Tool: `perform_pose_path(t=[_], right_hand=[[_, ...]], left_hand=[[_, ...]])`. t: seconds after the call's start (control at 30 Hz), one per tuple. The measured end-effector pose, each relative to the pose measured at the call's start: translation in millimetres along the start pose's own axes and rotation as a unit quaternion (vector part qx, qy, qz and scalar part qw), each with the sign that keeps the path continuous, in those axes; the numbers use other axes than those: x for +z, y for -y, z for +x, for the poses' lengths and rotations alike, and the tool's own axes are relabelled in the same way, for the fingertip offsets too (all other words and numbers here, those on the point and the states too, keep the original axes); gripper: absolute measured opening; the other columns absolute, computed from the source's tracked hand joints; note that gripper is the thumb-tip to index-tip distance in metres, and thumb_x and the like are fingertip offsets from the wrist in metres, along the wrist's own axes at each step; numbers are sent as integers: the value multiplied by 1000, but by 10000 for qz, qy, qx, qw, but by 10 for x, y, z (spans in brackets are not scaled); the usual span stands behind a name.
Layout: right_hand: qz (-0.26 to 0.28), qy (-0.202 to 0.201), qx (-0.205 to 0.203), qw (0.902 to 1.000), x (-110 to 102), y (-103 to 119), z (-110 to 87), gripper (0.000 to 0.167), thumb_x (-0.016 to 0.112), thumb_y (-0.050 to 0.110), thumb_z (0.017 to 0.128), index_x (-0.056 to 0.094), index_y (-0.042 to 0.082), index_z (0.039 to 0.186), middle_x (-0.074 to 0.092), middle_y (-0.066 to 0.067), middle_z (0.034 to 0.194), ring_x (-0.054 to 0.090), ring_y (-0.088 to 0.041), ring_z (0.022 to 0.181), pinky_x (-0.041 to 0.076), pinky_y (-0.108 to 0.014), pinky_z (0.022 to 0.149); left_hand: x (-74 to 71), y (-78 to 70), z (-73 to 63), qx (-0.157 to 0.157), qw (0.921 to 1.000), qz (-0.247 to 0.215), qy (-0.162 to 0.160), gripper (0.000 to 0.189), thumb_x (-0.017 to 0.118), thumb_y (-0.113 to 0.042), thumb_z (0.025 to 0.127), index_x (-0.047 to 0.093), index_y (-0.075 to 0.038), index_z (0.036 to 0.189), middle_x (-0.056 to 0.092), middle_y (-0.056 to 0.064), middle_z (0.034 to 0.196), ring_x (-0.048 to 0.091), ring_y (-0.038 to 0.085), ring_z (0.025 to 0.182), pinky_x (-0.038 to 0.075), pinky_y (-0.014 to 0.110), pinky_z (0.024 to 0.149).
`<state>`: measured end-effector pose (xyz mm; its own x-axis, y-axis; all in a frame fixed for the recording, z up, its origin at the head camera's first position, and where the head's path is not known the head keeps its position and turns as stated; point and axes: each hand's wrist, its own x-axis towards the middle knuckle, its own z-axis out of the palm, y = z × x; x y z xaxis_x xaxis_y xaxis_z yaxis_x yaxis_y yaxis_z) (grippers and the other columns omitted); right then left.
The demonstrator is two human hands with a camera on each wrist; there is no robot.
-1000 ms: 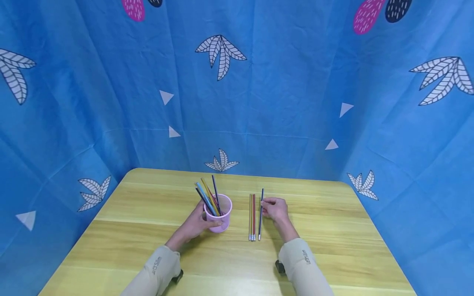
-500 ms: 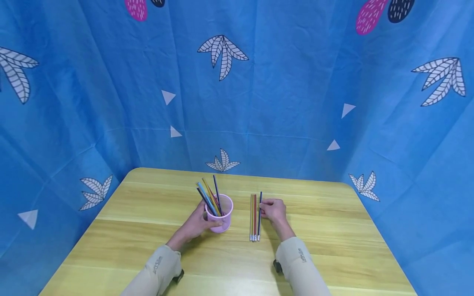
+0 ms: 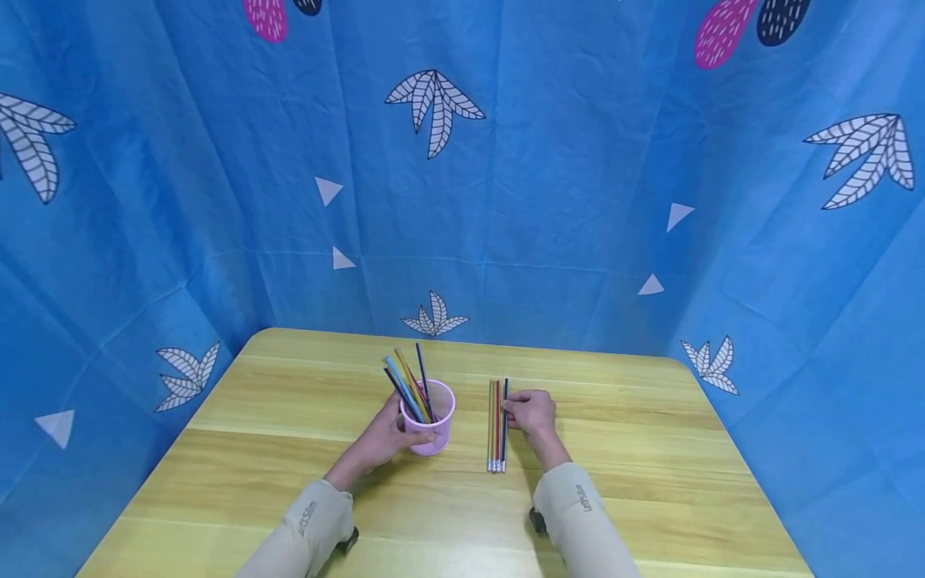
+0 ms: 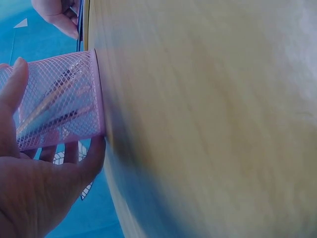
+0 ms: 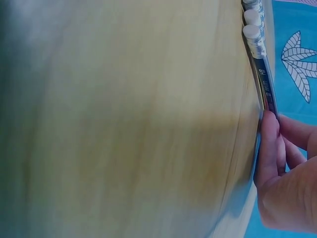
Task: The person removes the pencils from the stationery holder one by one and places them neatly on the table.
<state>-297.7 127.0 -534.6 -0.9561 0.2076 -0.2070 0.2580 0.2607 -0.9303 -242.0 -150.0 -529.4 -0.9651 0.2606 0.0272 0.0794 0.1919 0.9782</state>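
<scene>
In the head view my left hand [image 3: 383,437] grips the side of a pink mesh pencil cup [image 3: 432,443], fingers behind it and thumb in front. Several pencils [image 3: 408,389] lean to the left inside the cup. The left wrist view shows the cup's base rim [image 4: 98,91] at the tabletop. My right hand [image 3: 533,413] pinches a dark blue pencil [image 3: 505,445] between thumb and fingers. This pencil lies at the right side of a row of pencils [image 3: 494,429], yellow and red among them, their white eraser ends [image 5: 251,31] pointing toward me.
The wooden table [image 3: 636,482] has rounded far corners. A blue patterned curtain [image 3: 549,201] hangs behind it and along both sides. A dark band [image 3: 537,520] shows at the right sleeve.
My right hand has slid the dark blue pencil left and slightly toward me, closing the gap to the other pencils. The left hand and cup stay in place.
</scene>
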Motion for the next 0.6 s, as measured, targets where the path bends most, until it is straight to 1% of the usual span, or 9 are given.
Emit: perform_pose_path(t=[0.2, 0.27, 0.43, 0.53, 0.6], right_hand=[[21, 11, 14, 10000, 2, 29, -29, 21, 74, -2, 89, 73, -7, 109, 74, -22, 98, 68, -18, 72, 65, -27, 66], [34, -16, 21, 10000, 5, 33, -29, 21, 75, -2, 89, 73, -7, 109, 74, -22, 97, 68, -17, 70, 65, -27, 65], [52, -110, 65, 9999, 15, 31, -23, 22, 77, -1, 87, 73, -7, 108, 75, -21, 95, 68, -17, 69, 64, -27, 62], [34, -164, 124, 9998, 25, 24, -14, 22, 77, -1, 87, 74, -6, 108, 75, -20, 94, 68, -17, 68, 64, -27, 61], [23, -182, 144, 9997, 33, 21, -9, 21, 78, 0, 87, 74, -6, 107, 75, -19, 93, 68, -17, 68, 64, -27, 61]], left_hand=[[-1, 37, 10, 11, 10000, 19, -51, 100, 85, -10, 84, 25, -14, 163, 46, 19, 155, 48, 42, 142, 35, 62, 121], [-1, 41, 9, 24, 10000, 12, -68, 99, 86, -10, 84, 26, -13, 163, 47, 19, 154, 48, 42, 141, 36, 62, 121], [0, 45, 15, 40, 10000, -19, -47, 98, 85, -9, 84, 27, -15, 162, 47, 20, 154, 51, 41, 138, 43, 58, 117], [1, 51, 19, 50, 10000, -25, -51, 97, 85, -8, 84, 27, -15, 162, 47, 20, 154, 51, 43, 138, 43, 59, 116], [-1, 52, 16, 53, 9999, -24, -84, 98, 86, -7, 83, 28, -14, 162, 47, 21, 154, 50, 43, 139, 41, 60, 118]])
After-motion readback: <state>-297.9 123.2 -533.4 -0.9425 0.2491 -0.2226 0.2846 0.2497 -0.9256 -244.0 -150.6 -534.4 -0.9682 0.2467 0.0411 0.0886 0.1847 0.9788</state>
